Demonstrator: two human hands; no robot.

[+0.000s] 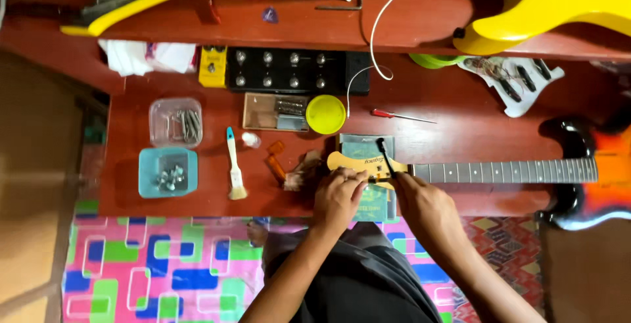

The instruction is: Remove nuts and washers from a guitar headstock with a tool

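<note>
An electric guitar lies flat on the red wooden table (460, 129), its dark fretboard neck (506, 171) running right to a black and orange sunburst body (595, 172). Its pale wooden headstock (358, 162) rests on a green packet (365, 147). My left hand (338, 198) grips the lower edge of the headstock with closed fingers. My right hand (420, 206) holds a thin black-handled tool (384, 153) that stands tilted over the nut end of the neck. Which part the tool tip touches is hidden.
A small brush (233, 164), two clear tubs of metal parts (175, 122) (167, 172), a wooden tray (275, 113), a yellow lid (325, 114), a red screwdriver (401, 116), a white pickguard (516, 80), a black pedal board (289, 70), a yellow guitar body (559, 4).
</note>
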